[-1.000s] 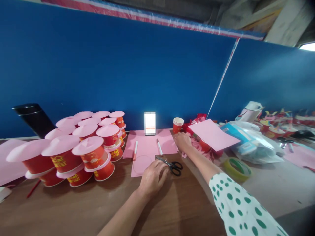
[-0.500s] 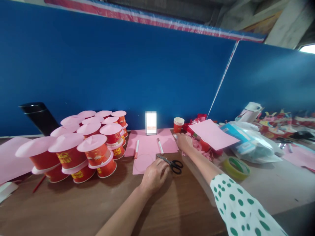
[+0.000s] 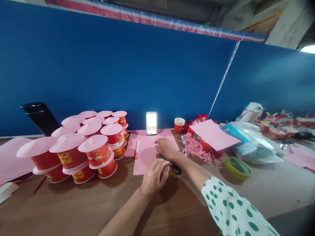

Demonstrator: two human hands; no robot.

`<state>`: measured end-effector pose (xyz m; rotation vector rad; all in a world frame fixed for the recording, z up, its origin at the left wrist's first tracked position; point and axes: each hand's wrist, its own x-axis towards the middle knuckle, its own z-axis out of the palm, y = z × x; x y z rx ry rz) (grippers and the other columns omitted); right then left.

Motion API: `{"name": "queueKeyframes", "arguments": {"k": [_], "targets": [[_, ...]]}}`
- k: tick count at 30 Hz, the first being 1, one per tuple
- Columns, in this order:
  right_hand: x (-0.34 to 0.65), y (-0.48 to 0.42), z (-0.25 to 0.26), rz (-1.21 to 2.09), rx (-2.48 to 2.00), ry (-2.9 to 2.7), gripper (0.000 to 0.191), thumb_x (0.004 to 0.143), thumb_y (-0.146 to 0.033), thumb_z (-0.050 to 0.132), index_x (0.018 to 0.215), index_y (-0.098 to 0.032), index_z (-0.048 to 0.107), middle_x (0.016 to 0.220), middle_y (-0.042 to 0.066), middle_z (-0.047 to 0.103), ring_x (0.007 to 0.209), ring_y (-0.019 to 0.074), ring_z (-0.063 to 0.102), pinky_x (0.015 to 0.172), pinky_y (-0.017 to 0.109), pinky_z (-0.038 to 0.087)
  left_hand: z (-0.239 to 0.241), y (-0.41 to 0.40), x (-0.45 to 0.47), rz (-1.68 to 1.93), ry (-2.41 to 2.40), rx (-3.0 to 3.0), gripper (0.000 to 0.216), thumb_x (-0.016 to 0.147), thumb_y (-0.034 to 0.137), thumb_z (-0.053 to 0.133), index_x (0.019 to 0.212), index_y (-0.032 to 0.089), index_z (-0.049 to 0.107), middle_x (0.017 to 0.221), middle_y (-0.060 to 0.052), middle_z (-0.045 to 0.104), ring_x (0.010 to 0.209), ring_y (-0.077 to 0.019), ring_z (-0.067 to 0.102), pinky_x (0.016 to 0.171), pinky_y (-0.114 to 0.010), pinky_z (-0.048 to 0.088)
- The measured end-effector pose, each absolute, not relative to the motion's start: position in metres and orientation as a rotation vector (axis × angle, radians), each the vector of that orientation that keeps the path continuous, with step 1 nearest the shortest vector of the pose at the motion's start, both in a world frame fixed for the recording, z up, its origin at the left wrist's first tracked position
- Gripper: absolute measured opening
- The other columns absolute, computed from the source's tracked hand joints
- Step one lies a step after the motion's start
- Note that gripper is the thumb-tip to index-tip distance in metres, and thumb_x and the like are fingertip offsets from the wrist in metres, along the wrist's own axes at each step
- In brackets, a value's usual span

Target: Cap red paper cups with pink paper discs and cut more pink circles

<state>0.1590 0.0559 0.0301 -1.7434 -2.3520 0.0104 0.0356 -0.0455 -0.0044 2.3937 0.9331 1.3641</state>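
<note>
My left hand (image 3: 155, 177) rests on the brown table with its fingers curled together at the scissors (image 3: 176, 168). Whatever lies between those fingertips, if anything, is hidden. My right hand (image 3: 166, 148) reaches across above the scissors, fingers bent down and slightly apart over the pink paper (image 3: 141, 139). It covers the spot where a white marker lay, so the marker cannot be seen. Left of my hands, a pink sheet bears a drawn circle (image 3: 142, 164). Above it lies a white and orange marker (image 3: 137, 150).
Red paper cups with pink discs (image 3: 92, 144) stand stacked at left, before a black bottle (image 3: 40, 118). A lit phone (image 3: 151, 124) leans on the blue wall. At right are nested cups (image 3: 179, 126), a white tube (image 3: 183, 140), pink scraps (image 3: 194, 144) and green tape (image 3: 237, 168).
My right hand has moved left from the white tube, which now lies beside the pink scraps, to the white marker. My left hand has barely moved.
</note>
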Motion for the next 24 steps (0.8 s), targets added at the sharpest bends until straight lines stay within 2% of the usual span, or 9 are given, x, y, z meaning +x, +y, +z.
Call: {"name": "queueKeyframes", "arguments": {"k": [1,3,7,12,18,20,24], "targets": [[0.141,0.054,0.027,0.038,-1.634,-2.405,0.024,0.086,-0.033,0.049,0.107,-0.026,0.061,0.103,0.003,0.065,0.100,0.0188,0.055,0.088,0.027,0.038,-0.004,-0.047,0.034,1.418,0.941,2.388,0.024,0.084,0.018,0.045,0.105,0.020,0.055,0.097,-0.009,0.062,0.094,-0.0200,0.056,0.085,-0.034,0.044],[0.109,0.052,0.020,0.166,-1.359,-2.469,0.025,0.085,-0.034,0.051,0.105,-0.022,0.061,0.096,0.006,0.065,0.094,0.0200,0.056,0.083,0.030,0.040,-0.003,-0.048,0.030,1.495,0.948,2.388,0.026,0.082,0.015,0.045,0.107,0.019,0.053,0.096,-0.010,0.061,0.093,-0.0203,0.056,0.085,-0.035,0.044],[0.074,0.052,0.010,0.235,-1.366,-2.446,0.029,0.085,-0.043,0.048,0.096,-0.020,0.061,0.086,0.004,0.065,0.081,0.0194,0.058,0.071,0.030,0.042,0.000,-0.046,0.025,1.594,0.962,2.385,0.031,0.081,0.013,0.045,0.111,0.018,0.049,0.097,-0.010,0.060,0.091,-0.0201,0.056,0.083,-0.035,0.045],[0.070,0.056,0.011,0.303,-1.539,-2.414,0.018,0.081,-0.023,0.050,0.096,-0.019,0.059,0.083,0.007,0.066,0.071,0.0182,0.059,0.062,0.028,0.040,0.001,-0.045,0.028,1.620,0.955,2.417,0.029,0.080,0.012,0.046,0.109,0.018,0.049,0.097,-0.010,0.059,0.091,-0.0205,0.055,0.082,-0.037,0.045],[0.103,0.056,0.024,0.318,-1.606,-2.379,0.024,0.078,-0.022,0.053,0.102,-0.020,0.052,0.080,0.003,0.066,0.072,0.0173,0.060,0.063,0.026,0.038,-0.001,-0.046,0.029,1.598,0.954,2.455,0.033,0.081,0.012,0.047,0.113,0.018,0.048,0.101,-0.011,0.059,0.096,-0.0213,0.054,0.085,-0.039,0.045],[0.129,0.056,0.028,0.285,-1.651,-2.327,0.026,0.081,-0.022,0.049,0.106,-0.019,0.049,0.083,0.004,0.066,0.076,0.0176,0.060,0.067,0.026,0.038,-0.003,-0.044,0.030,1.602,0.976,2.468,0.035,0.081,0.012,0.046,0.116,0.018,0.046,0.102,-0.011,0.059,0.097,-0.0218,0.054,0.086,-0.040,0.045],[0.200,0.053,0.031,0.119,-1.910,-2.054,0.028,0.084,-0.026,0.043,0.110,-0.017,0.047,0.088,0.007,0.066,0.079,0.0195,0.061,0.064,0.025,0.038,-0.006,-0.041,0.031,1.581,0.953,2.482,0.036,0.081,0.012,0.047,0.117,0.017,0.046,0.103,-0.011,0.059,0.098,-0.0210,0.054,0.086,-0.038,0.045]]}}
